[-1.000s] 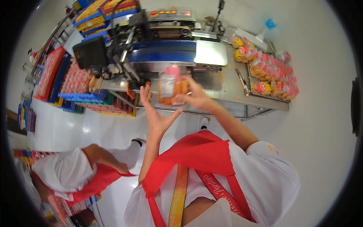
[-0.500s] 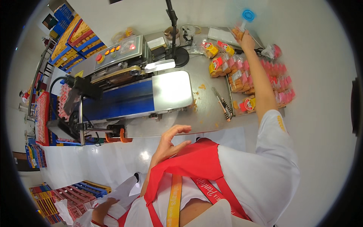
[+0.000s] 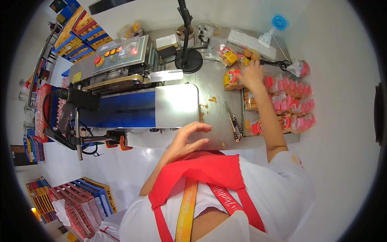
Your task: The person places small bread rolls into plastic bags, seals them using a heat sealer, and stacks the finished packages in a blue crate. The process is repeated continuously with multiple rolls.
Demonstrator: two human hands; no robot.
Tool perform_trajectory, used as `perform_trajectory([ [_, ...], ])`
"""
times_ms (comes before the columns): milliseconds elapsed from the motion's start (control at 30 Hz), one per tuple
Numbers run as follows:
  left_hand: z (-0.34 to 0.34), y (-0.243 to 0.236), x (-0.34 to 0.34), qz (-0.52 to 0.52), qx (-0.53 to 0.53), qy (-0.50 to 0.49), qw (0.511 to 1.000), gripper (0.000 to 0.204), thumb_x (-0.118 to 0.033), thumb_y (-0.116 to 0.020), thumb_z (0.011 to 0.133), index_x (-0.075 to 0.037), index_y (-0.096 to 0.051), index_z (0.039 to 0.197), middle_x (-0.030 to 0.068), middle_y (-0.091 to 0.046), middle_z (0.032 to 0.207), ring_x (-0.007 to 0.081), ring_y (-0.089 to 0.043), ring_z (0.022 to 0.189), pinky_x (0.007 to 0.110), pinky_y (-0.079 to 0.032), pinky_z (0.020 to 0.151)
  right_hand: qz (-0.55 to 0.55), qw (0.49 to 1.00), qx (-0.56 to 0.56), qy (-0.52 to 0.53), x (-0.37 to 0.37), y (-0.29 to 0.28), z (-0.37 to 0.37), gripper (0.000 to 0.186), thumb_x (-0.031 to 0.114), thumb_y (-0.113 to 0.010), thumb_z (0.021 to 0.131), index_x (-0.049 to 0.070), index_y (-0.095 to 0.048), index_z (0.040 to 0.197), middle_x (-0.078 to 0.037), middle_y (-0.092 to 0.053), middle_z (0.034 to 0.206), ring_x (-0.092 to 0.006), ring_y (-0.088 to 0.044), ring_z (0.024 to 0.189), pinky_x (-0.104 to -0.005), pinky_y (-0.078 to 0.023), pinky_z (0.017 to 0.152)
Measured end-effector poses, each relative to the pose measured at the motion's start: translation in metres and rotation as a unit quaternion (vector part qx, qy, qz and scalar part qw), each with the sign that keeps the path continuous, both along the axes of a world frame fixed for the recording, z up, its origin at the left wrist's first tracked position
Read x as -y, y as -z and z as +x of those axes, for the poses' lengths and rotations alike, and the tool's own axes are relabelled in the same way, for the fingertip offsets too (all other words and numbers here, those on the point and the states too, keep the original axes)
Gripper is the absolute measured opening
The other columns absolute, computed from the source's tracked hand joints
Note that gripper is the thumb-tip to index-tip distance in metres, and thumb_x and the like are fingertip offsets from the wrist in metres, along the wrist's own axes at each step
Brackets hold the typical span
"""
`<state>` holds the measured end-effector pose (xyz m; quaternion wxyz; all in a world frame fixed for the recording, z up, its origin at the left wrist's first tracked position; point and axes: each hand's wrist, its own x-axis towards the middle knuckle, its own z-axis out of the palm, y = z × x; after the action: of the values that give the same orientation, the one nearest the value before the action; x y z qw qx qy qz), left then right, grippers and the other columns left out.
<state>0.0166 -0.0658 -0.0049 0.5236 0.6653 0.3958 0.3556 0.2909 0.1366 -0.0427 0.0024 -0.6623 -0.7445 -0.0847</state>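
My right hand [image 3: 252, 74] reaches out over the steel table [image 3: 215, 117] and rests on the heap of clear snack bags with red and pink labels [image 3: 288, 103]; its fingers touch a bag [image 3: 231, 76] at the heap's left edge, and whether they grip it I cannot tell. My left hand [image 3: 187, 139] hovers empty with curled, spread fingers near the table's front edge, just below the white end plate of the blue conveyor belt [image 3: 133, 107].
A band sealing machine [image 3: 117, 60] with red and orange buttons stands behind the belt. A black lamp stand [image 3: 187, 56], tape rolls [image 3: 185, 34], a small blue fan [image 3: 276, 24] and a knife [image 3: 231, 119] lie on the table. Coloured crates [image 3: 80, 203] stack on the floor left.
My right hand has come down from the far fan area onto the bag heap. The left hand has risen slightly toward the table edge. The view has tilted back.
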Motion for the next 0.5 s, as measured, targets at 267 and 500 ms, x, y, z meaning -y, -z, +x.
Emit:
perform_trajectory([
  [267, 0.017, -0.014, -0.039, 0.268, -0.043, -0.097, 0.958, 0.057, -0.011, -0.078, 0.07, -0.003, -0.055, 0.121, 0.0164, -0.059, 0.113, 0.0305, -0.057, 0.108, 0.038, -0.045, 0.091, 0.136, 0.963, -0.189, -0.136, 0.031, -0.042, -0.043, 0.025, 0.03, -0.068, 0.079, 0.005, -0.071, 0.076, -0.012, -0.065, 0.083, -0.0288, -0.058, 0.088, -0.0407, -0.042, 0.081],
  [500, 0.005, -0.03, -0.091, 0.245, 0.047, -0.135, 0.959, 0.075, -0.013, -0.076, 0.077, -0.004, -0.033, 0.138, 0.0178, -0.054, 0.121, 0.0251, -0.059, 0.104, 0.034, -0.05, 0.086, 0.048, 0.904, -0.351, -0.24, 0.09, -0.169, -0.113, 0.026, 0.026, -0.066, 0.083, 0.006, -0.067, 0.1, -0.008, -0.064, 0.074, -0.0217, -0.061, 0.075, -0.0321, -0.046, 0.072],
])
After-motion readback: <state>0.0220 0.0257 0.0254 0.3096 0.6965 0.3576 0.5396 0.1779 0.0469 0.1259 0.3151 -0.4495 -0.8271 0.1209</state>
